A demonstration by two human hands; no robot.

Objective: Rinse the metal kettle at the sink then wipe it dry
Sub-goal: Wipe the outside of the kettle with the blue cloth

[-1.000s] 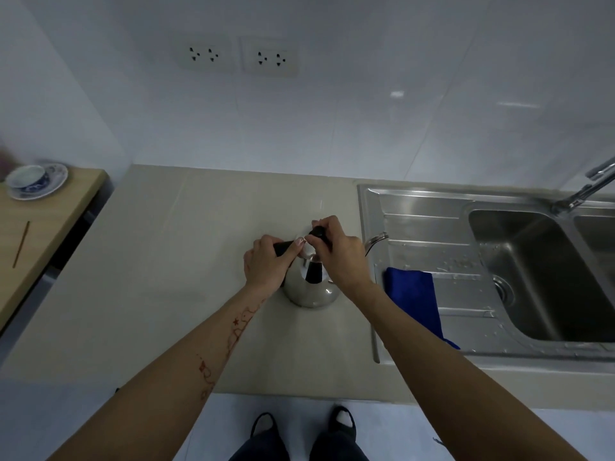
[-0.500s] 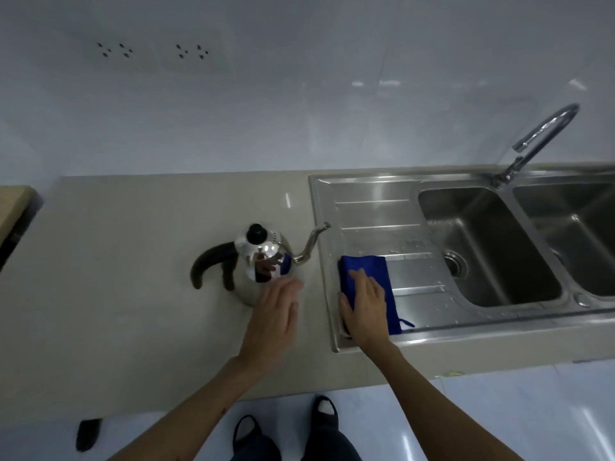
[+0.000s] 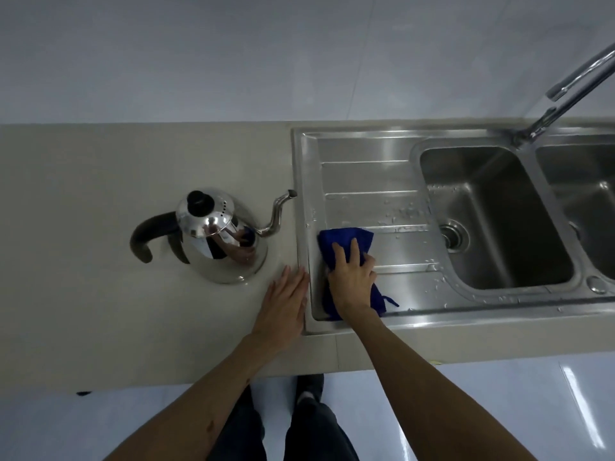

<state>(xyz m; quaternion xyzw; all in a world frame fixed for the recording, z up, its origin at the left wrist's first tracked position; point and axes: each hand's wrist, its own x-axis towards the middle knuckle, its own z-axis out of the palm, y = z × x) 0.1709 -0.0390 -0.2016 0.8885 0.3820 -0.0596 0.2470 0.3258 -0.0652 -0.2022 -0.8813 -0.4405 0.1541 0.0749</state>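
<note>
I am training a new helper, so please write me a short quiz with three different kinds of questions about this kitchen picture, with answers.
1. True or false: the kettle stands inside the sink basin.
2. Multiple choice: the right hand rests on A) the tap, B) the blue cloth, C) the kettle lid.
3. Fill in: the kettle spout points toward the ____.

Key
1. False: it stands upright on the counter, left of the sink.
2. B: the cloth lies on the draining board; the left hand lies flat on the counter.
3. Sink.
</note>
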